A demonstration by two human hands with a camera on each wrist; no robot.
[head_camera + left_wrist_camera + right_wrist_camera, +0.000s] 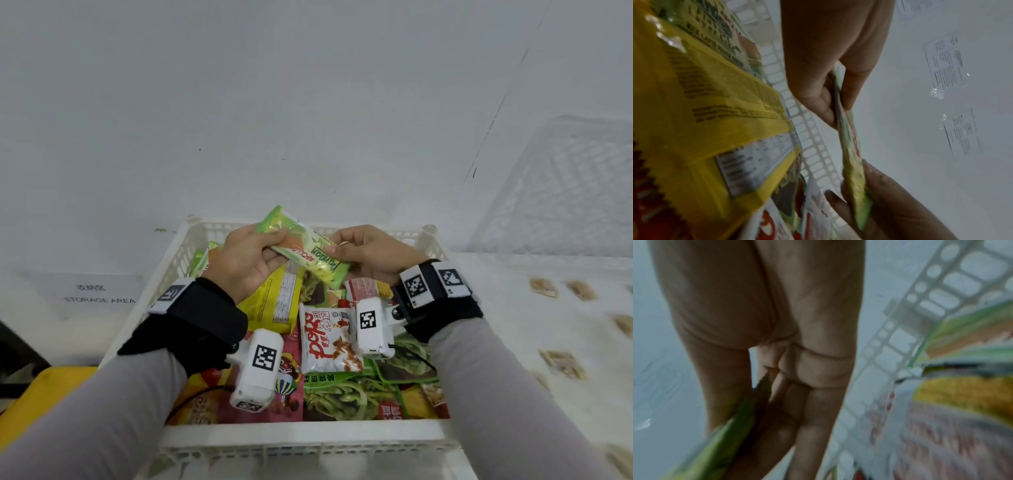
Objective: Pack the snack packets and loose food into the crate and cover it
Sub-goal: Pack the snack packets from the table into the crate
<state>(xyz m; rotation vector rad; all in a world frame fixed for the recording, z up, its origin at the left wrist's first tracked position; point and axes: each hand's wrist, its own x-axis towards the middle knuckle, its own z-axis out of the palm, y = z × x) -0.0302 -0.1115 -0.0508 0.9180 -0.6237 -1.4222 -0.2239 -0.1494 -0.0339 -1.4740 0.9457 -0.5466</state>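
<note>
Above the crate (pixel 178 255), the left hand (pixel 239 263) and right hand (pixel 371 253) are pinching opposite ends of a light, crinkly green packet (pixel 308 251).

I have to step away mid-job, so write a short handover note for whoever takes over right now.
Left hand: grips one end of the green pandan packet.
Right hand: pinches the other end; the packet is held above the white crate.
Done: many packets already lie in the crate, among them a yellow packet and a red-and-white snack packet.
Left: drop the pandan packet in, collect the loose food pieces on the surface to the right, then cover the crate, probably with the white lattice piece leaning at right.
</note>
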